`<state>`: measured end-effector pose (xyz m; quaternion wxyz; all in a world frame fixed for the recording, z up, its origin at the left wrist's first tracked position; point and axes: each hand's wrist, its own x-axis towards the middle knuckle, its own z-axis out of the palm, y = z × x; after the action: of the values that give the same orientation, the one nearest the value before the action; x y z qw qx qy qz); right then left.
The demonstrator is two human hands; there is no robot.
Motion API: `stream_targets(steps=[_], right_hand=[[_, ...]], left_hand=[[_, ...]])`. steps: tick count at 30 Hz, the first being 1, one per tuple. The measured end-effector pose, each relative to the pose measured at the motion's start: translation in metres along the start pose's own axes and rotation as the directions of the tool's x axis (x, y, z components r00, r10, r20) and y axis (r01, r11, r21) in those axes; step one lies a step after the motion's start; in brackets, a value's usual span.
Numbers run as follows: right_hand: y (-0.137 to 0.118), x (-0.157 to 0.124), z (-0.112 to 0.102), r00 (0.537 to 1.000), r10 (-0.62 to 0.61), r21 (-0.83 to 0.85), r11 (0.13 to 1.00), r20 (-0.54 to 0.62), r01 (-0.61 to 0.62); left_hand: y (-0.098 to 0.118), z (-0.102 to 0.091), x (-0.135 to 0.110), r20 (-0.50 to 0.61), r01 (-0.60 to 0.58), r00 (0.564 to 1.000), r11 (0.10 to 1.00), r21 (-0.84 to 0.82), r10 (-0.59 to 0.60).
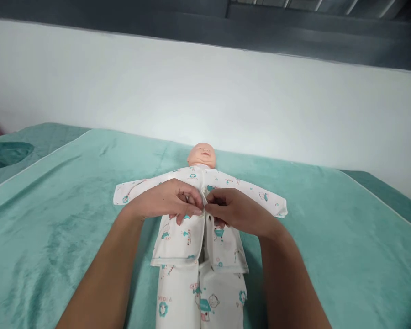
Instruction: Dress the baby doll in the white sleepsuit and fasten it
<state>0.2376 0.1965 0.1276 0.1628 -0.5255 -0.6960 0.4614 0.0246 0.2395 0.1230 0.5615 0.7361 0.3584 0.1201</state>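
Observation:
A baby doll (202, 155) lies on its back, dressed in a white printed jacket (178, 242) and matching trousers (180, 297). Both jacket sleeves stretch out to the sides. My left hand (176, 201) pinches the left front edge of the jacket at mid-chest. Opposite it, my right hand (233, 208) pinches the right front edge, fingertips almost meeting those of the left. A button near the collar shows above my fingers. Below my hands the jacket's front edges hang apart, with a dark snap or button on the right edge.
A green sheet (71, 219) covers the bed under the doll. Behind it stands a white wall (205, 91) with a dark band along its top. A round hole (8, 154) shows in the green cover at far left.

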Motion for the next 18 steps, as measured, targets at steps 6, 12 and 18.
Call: stream_targets(steps=[6,12,18], right_hand=[[-0.005,-0.003,0.002,0.988,0.042,0.042,0.998,0.149,-0.049],[0.003,-0.002,-0.001,0.954,0.013,0.124,0.991,0.299,-0.052],[0.013,0.002,-0.003,0.953,-0.091,0.322,0.947,0.289,-0.008]], left_hand=[[0.006,0.004,-0.002,0.041,0.009,0.999,0.994,0.112,-0.013],[0.007,0.003,-0.003,0.042,-0.018,0.999,0.99,0.137,0.013],[0.003,0.001,-0.003,0.042,-0.061,0.998,0.993,0.104,0.057]])
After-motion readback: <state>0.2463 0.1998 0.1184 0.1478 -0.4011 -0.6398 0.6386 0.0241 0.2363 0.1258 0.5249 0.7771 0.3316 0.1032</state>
